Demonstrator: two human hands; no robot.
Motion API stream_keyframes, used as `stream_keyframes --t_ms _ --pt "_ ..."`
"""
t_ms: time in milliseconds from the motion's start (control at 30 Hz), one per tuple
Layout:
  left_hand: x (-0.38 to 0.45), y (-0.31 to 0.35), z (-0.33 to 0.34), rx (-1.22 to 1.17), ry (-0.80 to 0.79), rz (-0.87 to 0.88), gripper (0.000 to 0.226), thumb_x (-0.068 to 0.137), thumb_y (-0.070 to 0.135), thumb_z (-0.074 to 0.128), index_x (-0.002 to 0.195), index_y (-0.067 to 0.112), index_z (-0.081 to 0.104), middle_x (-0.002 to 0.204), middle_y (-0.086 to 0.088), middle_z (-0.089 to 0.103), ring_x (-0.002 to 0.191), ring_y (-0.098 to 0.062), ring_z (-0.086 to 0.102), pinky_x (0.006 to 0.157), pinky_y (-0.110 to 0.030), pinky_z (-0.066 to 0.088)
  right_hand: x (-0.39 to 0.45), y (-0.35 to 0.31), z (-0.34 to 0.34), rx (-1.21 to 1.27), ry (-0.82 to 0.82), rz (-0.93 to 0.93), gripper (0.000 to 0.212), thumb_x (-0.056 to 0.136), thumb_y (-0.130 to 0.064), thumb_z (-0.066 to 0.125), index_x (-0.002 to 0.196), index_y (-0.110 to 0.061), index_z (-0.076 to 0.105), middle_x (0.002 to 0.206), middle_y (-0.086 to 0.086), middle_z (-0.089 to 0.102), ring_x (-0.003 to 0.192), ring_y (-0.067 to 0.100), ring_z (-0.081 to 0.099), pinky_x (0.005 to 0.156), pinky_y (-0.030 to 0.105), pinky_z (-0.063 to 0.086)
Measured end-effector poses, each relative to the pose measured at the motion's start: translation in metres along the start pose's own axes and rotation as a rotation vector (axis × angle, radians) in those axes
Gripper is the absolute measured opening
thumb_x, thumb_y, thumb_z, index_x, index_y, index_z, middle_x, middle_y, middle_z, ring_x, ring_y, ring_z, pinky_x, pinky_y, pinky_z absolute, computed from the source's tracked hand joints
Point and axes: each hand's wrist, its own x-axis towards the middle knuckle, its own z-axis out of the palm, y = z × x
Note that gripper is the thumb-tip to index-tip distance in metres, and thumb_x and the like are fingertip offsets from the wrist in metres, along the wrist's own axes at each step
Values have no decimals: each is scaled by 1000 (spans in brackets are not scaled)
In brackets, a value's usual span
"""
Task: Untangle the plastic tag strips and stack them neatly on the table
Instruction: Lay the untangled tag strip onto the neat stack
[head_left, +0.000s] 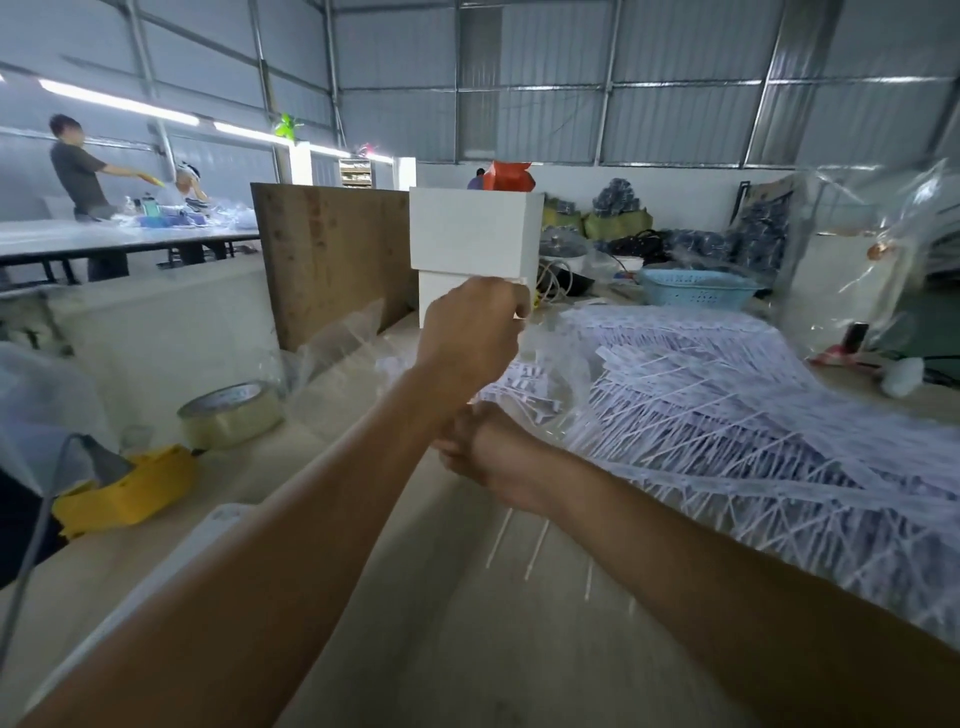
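On a pale worktop (467, 649) in a metal-walled workshop, the left hand (470, 338) is raised, fingers curled, pinching a white plastic tag strip (521, 312), while the right hand (485, 452) grips a few thin white strips (535, 551) low down. The great heap of white plastic tag strips (727, 415) lies just right. Best practice, arguably: draw upward slowly, anchoring the bundle, so tails slide free rather than knot.

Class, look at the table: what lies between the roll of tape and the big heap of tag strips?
In the head view, the left forearm crosses between the tape roll and the heap.
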Motion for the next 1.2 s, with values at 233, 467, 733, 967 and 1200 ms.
stream_keyframes --t_ms 233,467,733,967,1200 --pt "-55 13 9 -95 -161 268 37 90 16 68 126 24 64 117 -2 59 111 -25 51 90 -42 45 -172 29 -90 -688 -73 -326 24 102 -29 58 116 -19 74 107 -10 75 90 -12 64 80 7 48" --pt "-95 73 39 -33 -269 520 26 99 20 54 123 24 62 114 3 59 109 -20 54 90 -36 44 -226 76 -235 -949 458 -245 15 89 -2 73 96 -15 78 84 -8 69 73 10 65 67 25 52" --pt "-58 114 76 17 -611 382 35 97 28 52 131 20 55 121 -4 61 112 -23 57 94 -40 46 -227 123 -276 -1261 390 -143 24 95 -9 63 118 -7 71 119 15 65 101 40 59 83 50 51" --pt "-44 117 78 -117 -558 296 13 87 25 67 99 31 70 87 13 66 88 -13 64 83 -35 49 -231 113 -280 -1103 460 -120 28 98 -2 59 124 -2 68 119 19 60 109 39 58 96 44 45" --pt "-35 110 71 -373 -460 246 9 95 27 66 104 27 63 102 6 72 100 -17 67 93 -45 51 -247 85 -285 -515 723 -254 27 87 -10 76 113 -18 76 110 0 72 99 20 68 90 32 57"
